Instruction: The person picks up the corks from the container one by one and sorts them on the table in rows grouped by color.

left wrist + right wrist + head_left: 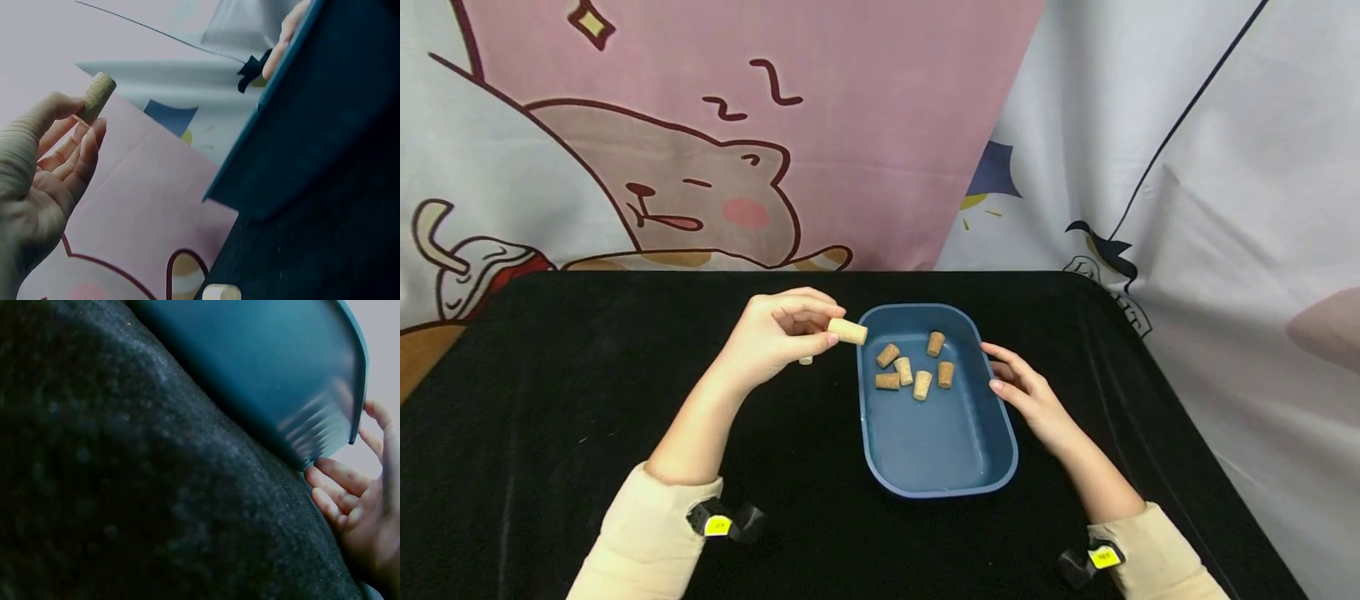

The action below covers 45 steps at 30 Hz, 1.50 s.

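My left hand [778, 329] pinches a pale cork [847, 331] between thumb and fingertips, close over the left rim of a blue plastic tray [936, 450]. In the left wrist view the held cork [98, 97] points up and away from the fingers. Several tan and brown corks [922, 385] lie scattered in the far half of the tray. At the tray's right side rests my right hand [1026, 396], its fingertips touching the wall and rim. The right wrist view shows its loosely bent fingers [340, 481] against the tray's outer side, low near the cloth.
Another cork [806, 360] lies on the black cloth [587, 433] left of the tray, mostly hidden by my left hand. Behind the table hangs a curtain [865, 133] with cartoon animals. Each wrist carries a small black camera [747, 523] over a cream sleeve.
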### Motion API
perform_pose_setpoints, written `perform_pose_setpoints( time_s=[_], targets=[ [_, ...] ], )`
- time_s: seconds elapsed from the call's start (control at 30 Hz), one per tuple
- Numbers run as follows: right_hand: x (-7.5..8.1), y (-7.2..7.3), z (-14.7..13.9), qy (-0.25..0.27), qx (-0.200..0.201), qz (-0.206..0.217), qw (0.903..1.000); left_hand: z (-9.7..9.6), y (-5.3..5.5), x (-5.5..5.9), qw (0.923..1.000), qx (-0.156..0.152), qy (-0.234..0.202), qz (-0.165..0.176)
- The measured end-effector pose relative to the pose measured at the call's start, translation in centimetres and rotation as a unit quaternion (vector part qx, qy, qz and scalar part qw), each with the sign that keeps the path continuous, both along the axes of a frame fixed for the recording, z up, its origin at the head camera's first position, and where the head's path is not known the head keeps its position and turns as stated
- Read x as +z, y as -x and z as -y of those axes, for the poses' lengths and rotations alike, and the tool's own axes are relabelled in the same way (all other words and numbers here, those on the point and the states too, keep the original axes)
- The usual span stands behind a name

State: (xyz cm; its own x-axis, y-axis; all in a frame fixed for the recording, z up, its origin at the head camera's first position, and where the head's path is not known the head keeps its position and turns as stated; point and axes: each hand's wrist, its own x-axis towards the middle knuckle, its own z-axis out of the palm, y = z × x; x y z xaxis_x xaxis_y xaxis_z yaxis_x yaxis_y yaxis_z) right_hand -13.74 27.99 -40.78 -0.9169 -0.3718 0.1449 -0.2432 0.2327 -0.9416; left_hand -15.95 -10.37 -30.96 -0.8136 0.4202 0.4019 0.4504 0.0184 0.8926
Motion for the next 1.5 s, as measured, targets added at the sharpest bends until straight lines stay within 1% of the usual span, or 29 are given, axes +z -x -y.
perform_pose_setpoints(
  time_s=[0.1,0.2,0.33,0.5,0.67,0.87,0.97,1.07,1.2,1.3,1.43,1.5],
  targets=[
    [-0.1,0.1,0.1,-0.001,0.0,-0.003,1.0,1.2,-0.1,-0.4,0.9996,0.027,0.009,0.006],
    [-0.3,0.1,0.1,-0.003,-0.001,-0.002,1.0,2.3,-0.1,-1.0,0.9989,0.045,0.006,0.015],
    [-0.3,0.1,0.0,0.001,-0.002,0.003,1.0,3.3,0.3,-1.9,0.9985,0.05,0.01,0.019],
    [-0.2,0.1,-0.1,-0.002,-0.004,0.003,1.0,4.1,1.1,-2.8,0.9969,0.059,0.051,0.011],
    [-0.2,0.2,0.1,-0.01,-0.004,0.004,0.9999,4.9,1.6,-3.7,0.993,0.071,0.094,0.005],
    [-0.1,0.2,0.1,-0.006,-0.001,0.004,1.0,5.5,2.3,-4.6,0.9891,0.092,0.114,0.011],
    [-0.1,0.1,0.0,-0.004,0.0,0.0,1.0,5.7,2.5,-4.8,0.9873,0.109,0.114,0.018],
    [-0.1,0.1,-0.1,-0.008,-0.001,-0.004,1.0,5.6,2.0,-4.2,0.9856,0.122,0.115,0.022],
    [-0.1,0.1,-0.1,-0.015,-0.008,-0.002,0.9998,5.5,1.6,-3.6,0.9839,0.129,0.121,0.025],
    [-0.2,0.1,0.0,-0.017,-0.009,0.001,0.9998,6.0,2.3,-4.9,0.9825,0.136,0.124,0.027],
    [-0.1,0.1,-0.1,-0.015,-0.006,0.002,0.9999,6.6,3.5,-7.2,0.9818,0.139,0.129,0.015],
    [0.0,0.1,-0.1,-0.013,-0.004,0.001,0.9999,6.7,3.8,-7.8,0.9814,0.135,0.136,0.009]
  ],
)
